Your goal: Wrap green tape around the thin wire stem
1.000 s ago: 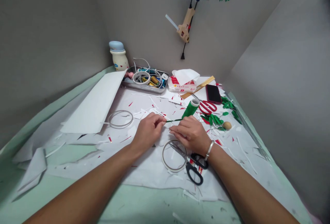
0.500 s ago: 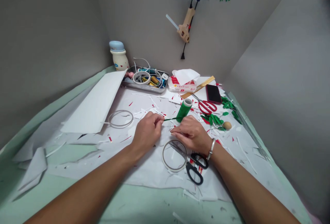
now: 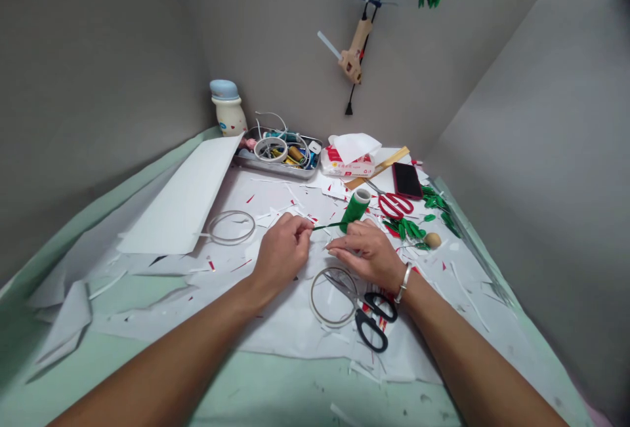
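1. The left hand (image 3: 284, 250) pinches a taut green strip (image 3: 327, 225) above the paper-strewn table (image 3: 275, 384).
2. Fingers curled, the right hand (image 3: 369, 253) grips the tilted green spool (image 3: 355, 209) near its base, at the strip's other end.

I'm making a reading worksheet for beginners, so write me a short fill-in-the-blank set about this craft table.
The left hand pinches a ____ strand.
Of the two scissors, the pair nearer the person has ____ handles.
The phone lies to the ____ of the tissue pack.
The lid of the jar is ____.

Missing words, in order: green; black; right; blue.
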`<action>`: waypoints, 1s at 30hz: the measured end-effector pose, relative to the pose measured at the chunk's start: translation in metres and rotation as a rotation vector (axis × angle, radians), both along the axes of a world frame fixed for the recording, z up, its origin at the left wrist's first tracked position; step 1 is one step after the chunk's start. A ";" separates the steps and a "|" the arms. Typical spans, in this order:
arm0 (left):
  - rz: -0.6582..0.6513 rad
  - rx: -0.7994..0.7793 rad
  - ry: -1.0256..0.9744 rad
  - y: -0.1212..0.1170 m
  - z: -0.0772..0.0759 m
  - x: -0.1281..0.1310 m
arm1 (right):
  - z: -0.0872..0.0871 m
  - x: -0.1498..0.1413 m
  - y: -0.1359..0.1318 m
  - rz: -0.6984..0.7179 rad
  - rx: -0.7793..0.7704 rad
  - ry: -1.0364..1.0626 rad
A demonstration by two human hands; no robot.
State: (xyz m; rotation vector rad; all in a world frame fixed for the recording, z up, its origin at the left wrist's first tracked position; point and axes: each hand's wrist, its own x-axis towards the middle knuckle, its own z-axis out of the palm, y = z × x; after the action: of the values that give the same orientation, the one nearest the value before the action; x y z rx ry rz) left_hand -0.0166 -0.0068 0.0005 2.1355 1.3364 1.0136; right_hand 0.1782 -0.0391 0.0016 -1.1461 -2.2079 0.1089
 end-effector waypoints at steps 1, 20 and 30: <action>0.007 -0.004 0.000 0.000 0.000 0.000 | 0.001 -0.001 0.000 0.013 -0.001 -0.014; -0.252 -0.061 0.163 0.003 -0.009 -0.002 | 0.003 0.001 0.000 0.011 -0.096 0.206; -0.367 -0.474 -0.327 0.004 0.002 0.001 | -0.013 0.011 0.012 -0.200 -0.091 0.225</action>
State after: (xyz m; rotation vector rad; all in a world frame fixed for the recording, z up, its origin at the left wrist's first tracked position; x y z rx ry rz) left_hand -0.0155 -0.0033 0.0021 1.6856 0.8772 0.7604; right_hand 0.1889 -0.0270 -0.0111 -1.3289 -1.8984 0.2430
